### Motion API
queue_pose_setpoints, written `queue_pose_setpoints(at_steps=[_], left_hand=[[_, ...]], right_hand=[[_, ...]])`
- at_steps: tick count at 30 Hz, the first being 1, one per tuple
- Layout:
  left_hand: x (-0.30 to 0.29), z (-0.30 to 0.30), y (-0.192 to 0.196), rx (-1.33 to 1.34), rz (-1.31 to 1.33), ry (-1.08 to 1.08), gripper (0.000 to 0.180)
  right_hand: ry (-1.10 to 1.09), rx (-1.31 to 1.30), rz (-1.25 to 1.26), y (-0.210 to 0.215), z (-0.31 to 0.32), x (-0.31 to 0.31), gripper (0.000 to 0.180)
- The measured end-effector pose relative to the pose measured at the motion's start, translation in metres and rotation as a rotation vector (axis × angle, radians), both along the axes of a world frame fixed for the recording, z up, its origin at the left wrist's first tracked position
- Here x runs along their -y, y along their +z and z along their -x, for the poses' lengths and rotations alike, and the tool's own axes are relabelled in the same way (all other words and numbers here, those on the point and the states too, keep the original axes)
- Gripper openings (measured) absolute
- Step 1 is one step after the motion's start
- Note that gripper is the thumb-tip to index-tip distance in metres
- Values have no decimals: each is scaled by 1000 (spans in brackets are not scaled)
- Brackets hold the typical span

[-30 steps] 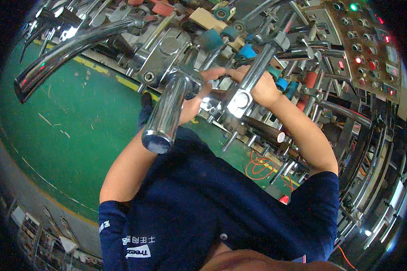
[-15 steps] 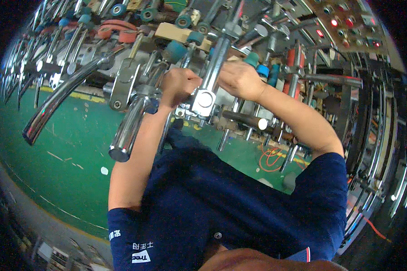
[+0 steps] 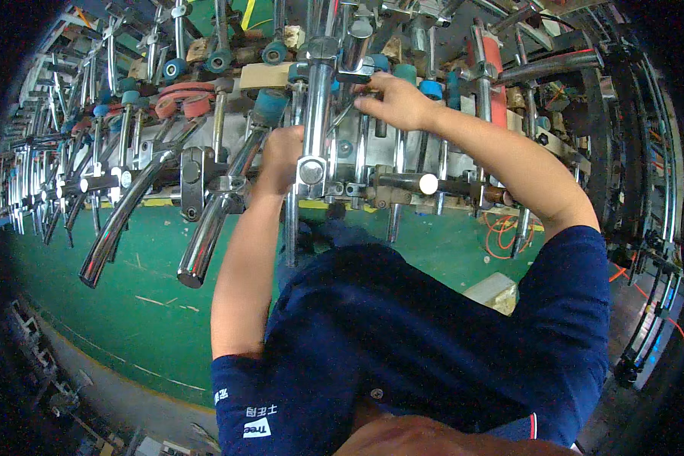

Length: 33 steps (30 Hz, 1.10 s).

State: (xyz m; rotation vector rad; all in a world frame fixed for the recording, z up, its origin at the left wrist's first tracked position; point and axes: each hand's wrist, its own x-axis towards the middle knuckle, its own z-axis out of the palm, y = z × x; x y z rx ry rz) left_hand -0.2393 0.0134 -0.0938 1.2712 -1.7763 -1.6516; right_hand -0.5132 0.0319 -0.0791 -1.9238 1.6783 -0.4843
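Note:
My left hand (image 3: 283,152) is curled closed just left of an upright chrome post (image 3: 318,114). Its fingertips are hidden by the post, and what they hold cannot be made out. To the right of the same post is my right hand (image 3: 399,102), its thumb and forefinger apart, close to a metal clamp block (image 3: 355,72). A thin metal piece (image 3: 343,115) runs between the post and my right fingertips; whether they touch it is unclear. The post ends in a square clamp (image 3: 311,172) with a round bolt face, below my hands.
Chrome handles (image 3: 202,243) stick out toward me on the left. Blue-green rollers (image 3: 270,105), red rollers (image 3: 196,105) and a cream block (image 3: 264,76) line the machine. A dark round bar (image 3: 403,182) projects at right. An orange hose (image 3: 501,235) lies on the green floor (image 3: 152,289).
My right hand has loosened from a fist-like shape, its thumb and forefinger now apart. My left hand stays beside the post. The view has shifted and straightened over the machine.

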Motion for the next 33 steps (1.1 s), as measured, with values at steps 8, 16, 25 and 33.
queue_pose_setpoints(at_steps=[8, 16, 25, 33], left_hand=[[-55, -18, -28, -168, 42, 388, 21], [-157, -87, -43, 87, -195, 289, 41], [-154, -89, -47, -210, -596, 398, 36], [-158, -88, -53, -256, -644, 424, 35]], right_hand=[[398, -414, 175, 15, -6, 4, 60], [375, -436, 162, 6, -4, 9, 65], [347, -568, 219, 11, -17, 7, 56], [302, -661, -16, 31, -31, -9, 55]])
